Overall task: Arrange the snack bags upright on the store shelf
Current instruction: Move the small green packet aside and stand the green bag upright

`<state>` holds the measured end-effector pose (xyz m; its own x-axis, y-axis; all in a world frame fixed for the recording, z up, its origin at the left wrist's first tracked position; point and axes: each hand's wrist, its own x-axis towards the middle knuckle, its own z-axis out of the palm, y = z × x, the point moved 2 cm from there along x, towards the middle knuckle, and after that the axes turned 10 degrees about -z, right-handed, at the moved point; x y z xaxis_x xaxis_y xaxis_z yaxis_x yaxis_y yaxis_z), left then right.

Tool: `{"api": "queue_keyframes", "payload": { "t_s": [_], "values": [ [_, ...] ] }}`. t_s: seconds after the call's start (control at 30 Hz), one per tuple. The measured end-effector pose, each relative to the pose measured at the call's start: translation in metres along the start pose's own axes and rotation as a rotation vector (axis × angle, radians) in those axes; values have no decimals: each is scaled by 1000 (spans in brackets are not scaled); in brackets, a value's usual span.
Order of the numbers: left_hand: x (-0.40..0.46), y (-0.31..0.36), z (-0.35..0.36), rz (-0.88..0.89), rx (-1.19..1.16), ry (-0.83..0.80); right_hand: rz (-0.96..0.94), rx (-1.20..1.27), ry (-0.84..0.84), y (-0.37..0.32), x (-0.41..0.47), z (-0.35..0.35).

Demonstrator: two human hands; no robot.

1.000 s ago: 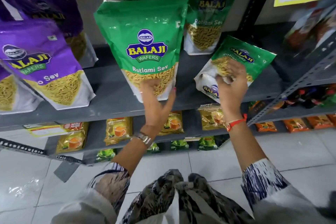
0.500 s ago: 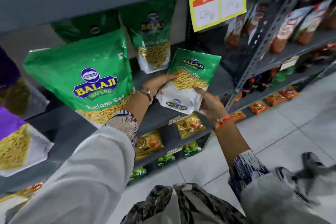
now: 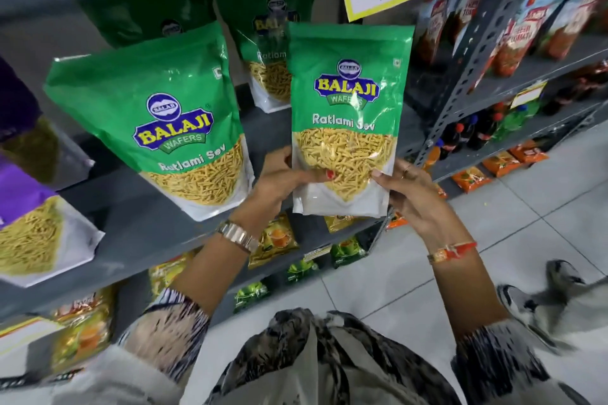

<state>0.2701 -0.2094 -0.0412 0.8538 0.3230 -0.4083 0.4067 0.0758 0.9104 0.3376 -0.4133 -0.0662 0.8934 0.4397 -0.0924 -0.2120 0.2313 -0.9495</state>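
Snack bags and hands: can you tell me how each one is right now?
Held green bag: upright, gripped at its bottom by both hands.
Left hand: closed on the bag's lower left edge.
Right hand: closed on its lower right corner.
Green bag on shelf: standing, tilted.
Purple bag: leaning.

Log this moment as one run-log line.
step: standing bag up | held: green Ratlami Sev bag, upright | left hand: gripping | right hand: gripping | neighbour bag: upright on shelf

Bright even light, foil glare, blurred warped edges
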Motion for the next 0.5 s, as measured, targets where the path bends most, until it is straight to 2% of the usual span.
{"api": "queue_keyframes", "payload": {
  "t_s": [0.23, 0.5],
  "values": [
    [-36, -2, -1, 124, 60, 159, -108, -44, -69, -10, -16, 6],
    [-9, 0, -11, 243, 242, 413, -230, -301, -182, -13, 39, 26]
  ]
}}
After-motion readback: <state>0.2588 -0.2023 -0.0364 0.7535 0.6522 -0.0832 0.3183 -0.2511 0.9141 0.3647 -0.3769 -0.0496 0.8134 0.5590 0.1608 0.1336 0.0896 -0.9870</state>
